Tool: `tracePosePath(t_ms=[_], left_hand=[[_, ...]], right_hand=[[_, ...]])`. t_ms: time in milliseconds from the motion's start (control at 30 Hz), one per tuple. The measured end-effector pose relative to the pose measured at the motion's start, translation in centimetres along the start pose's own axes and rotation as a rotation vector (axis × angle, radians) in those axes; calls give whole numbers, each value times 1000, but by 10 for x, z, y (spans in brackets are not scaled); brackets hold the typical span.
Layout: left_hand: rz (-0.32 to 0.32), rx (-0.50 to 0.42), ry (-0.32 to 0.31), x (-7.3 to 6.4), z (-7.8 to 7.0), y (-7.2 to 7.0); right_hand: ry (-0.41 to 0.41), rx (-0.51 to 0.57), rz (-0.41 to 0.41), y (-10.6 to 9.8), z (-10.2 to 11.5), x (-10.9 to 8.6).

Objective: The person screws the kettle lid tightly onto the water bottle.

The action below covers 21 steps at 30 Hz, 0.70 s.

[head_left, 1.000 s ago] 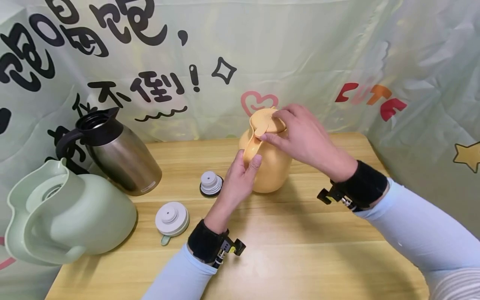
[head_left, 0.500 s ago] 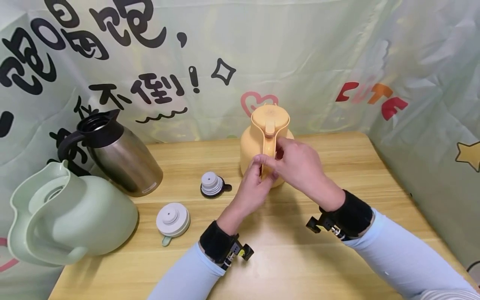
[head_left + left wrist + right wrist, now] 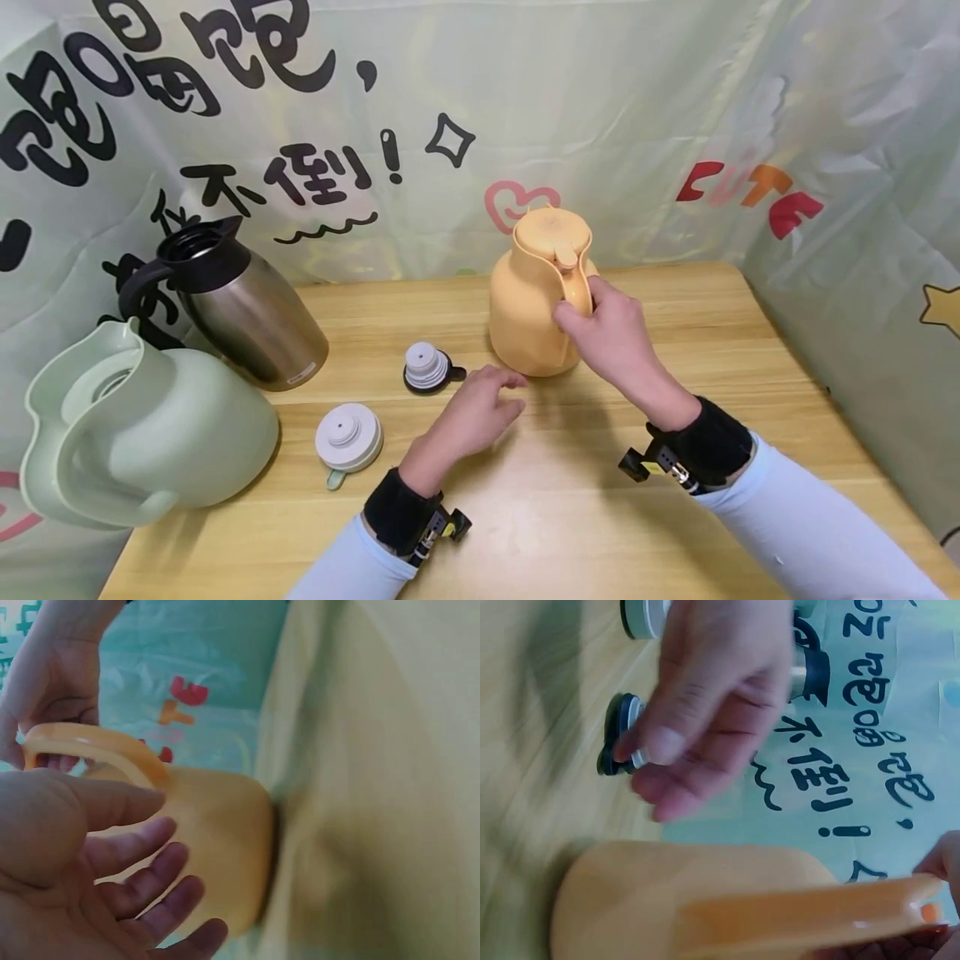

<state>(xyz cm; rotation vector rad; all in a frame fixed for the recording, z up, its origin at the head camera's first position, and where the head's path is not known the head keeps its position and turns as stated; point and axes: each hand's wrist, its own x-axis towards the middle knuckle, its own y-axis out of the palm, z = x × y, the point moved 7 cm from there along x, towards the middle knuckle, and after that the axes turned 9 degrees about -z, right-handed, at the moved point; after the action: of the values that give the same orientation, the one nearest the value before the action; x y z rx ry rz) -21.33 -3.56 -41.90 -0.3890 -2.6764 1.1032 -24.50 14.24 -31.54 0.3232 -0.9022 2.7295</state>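
Currently, the right hand [image 3: 617, 337] grips the handle [image 3: 576, 288] of the upright orange jug [image 3: 525, 315]. Left hand [image 3: 478, 412], empty, fingers loosely parted, is near the black-rimmed stopper [image 3: 425, 367].

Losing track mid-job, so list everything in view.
Green jug: 1, pale green, table's left end
Steel jug: 1, silver-black, behind green jug
Orange jug: 1, orange, table's back middle
Loose stoppers: 2, pale grey, left of orange jug
Table: 1, light wood, under jugs
Printed backdrop: 1, pale green, behind table
Sleeves: 2, light blue, on arms
Straps: 2, black, on wrists
Cameras: 2, black, on straps
Left hand: 1, bare, near orange jug
Right hand: 1, bare, gripping orange jug's handle
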Motion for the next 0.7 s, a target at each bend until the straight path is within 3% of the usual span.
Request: tracePosePath(t_ms=[167,233,367,533,700], left_hand=[[94,97,43,-9,8,19],[120,138,67,-12,7,25],[166,240,100,-17,7,35],[176,321,131,-21,7,42],[166,344,143,-23,8,43]], right_hand=[[128,363,29,4,-16,1],[130,436,25,6,-19,2],[73,370,-66,1,-23,3],[11,244,-208,-10,-26,4],[18,203,-232,-17,-33,7]])
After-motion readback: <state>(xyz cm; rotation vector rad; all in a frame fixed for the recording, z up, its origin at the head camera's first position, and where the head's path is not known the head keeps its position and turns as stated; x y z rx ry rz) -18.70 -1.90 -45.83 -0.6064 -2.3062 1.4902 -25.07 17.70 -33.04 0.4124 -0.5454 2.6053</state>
